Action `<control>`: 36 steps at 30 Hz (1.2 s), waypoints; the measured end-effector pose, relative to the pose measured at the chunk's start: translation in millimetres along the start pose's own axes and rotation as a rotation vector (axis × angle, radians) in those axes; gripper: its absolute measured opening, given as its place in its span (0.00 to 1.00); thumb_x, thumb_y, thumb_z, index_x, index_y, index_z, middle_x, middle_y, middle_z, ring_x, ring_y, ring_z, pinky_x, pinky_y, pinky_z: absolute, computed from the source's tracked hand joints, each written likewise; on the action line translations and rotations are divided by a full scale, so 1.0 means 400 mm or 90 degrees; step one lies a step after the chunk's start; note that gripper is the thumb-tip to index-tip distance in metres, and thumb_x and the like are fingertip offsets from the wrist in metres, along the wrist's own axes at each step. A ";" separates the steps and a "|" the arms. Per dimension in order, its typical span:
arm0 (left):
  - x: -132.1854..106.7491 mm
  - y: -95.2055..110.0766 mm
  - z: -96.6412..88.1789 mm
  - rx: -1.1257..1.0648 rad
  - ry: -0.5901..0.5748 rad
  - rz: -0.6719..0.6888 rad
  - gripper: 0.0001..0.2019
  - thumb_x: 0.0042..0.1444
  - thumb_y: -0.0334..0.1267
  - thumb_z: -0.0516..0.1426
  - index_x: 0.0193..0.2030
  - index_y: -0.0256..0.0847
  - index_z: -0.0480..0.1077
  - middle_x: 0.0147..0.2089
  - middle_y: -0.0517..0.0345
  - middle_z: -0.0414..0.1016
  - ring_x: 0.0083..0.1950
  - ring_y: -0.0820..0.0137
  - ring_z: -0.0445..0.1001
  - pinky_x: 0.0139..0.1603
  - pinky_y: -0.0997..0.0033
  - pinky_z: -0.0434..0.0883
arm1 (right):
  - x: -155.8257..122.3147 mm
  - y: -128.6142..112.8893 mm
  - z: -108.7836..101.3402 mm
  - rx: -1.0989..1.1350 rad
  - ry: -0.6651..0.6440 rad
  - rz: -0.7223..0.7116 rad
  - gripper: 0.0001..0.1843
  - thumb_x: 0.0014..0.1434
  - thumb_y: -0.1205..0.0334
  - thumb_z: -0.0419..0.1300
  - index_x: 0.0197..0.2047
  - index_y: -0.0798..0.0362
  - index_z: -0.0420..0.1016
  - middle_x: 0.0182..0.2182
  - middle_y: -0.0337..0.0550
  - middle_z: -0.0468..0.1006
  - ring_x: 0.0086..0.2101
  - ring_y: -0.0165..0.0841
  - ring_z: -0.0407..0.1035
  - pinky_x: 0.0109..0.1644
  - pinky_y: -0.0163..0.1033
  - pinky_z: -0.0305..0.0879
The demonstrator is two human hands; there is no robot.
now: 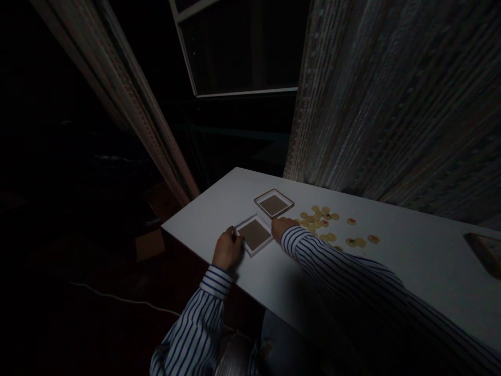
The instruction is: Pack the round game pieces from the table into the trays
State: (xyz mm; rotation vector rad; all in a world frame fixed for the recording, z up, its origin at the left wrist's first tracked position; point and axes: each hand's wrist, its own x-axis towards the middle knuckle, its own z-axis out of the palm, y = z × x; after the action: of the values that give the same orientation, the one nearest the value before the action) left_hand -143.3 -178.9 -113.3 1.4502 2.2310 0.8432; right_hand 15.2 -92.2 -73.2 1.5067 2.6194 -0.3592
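Note:
A shallow square box part (254, 235) with white walls and a brown-grey bottom lies on the table in front of me. My left hand (227, 248) is closed at its left side, the thumb against the near-left wall. At the right-hand corner of the same box part, my right hand (282, 228) is closed, its fingertips partly hidden. Just behind it lies a second shallow square box part (274, 203), with a brownish outer edge and white inner walls. Several round yellowish discs (316, 219), some with reddish marks, are scattered to the right of my right hand.
The white table (211, 209) has its left corner and near edge close to my arms. At its far right lies a dark-edged flat object (487, 253). String curtains (352, 104) hang behind the table. A white cable (129, 300) runs along the dark floor beside a brown box (150, 245).

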 end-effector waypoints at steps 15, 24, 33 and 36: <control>-0.178 0.358 0.134 -0.497 -0.078 0.240 0.17 0.51 0.35 0.55 0.49 0.34 0.66 0.48 0.46 0.70 0.47 0.65 0.71 0.47 0.62 0.71 | -0.441 0.300 -0.127 -0.020 0.290 0.174 0.18 0.57 0.57 0.46 0.40 0.53 0.75 0.35 0.45 0.79 0.37 0.38 0.72 0.37 0.38 0.60; -0.326 0.480 0.389 -0.328 -0.214 0.445 0.20 0.53 0.31 0.54 0.54 0.36 0.63 0.53 0.45 0.68 0.55 0.62 0.66 0.55 0.56 0.65 | -0.686 0.522 0.047 0.074 0.261 0.403 0.17 0.56 0.56 0.47 0.35 0.52 0.75 0.29 0.43 0.79 0.30 0.35 0.72 0.30 0.35 0.60; -0.366 0.501 0.443 -0.175 -0.287 0.403 0.18 0.54 0.28 0.51 0.53 0.36 0.64 0.49 0.47 0.72 0.50 0.62 0.70 0.52 0.58 0.67 | -0.703 0.578 0.142 0.113 0.157 0.444 0.19 0.58 0.57 0.45 0.40 0.52 0.75 0.36 0.46 0.79 0.37 0.39 0.72 0.35 0.38 0.63; -0.368 0.500 0.445 -0.152 -0.285 0.413 0.18 0.55 0.29 0.50 0.52 0.36 0.64 0.50 0.47 0.72 0.50 0.63 0.70 0.52 0.59 0.67 | -0.698 0.583 0.148 0.131 0.146 0.445 0.20 0.58 0.56 0.45 0.41 0.53 0.75 0.37 0.46 0.79 0.38 0.39 0.72 0.37 0.40 0.64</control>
State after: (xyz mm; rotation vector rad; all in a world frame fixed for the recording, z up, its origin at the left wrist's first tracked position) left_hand 161.4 -201.2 -124.1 2.0257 1.2965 0.8174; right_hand 355.5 -228.5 -110.2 2.5162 2.0342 -0.4036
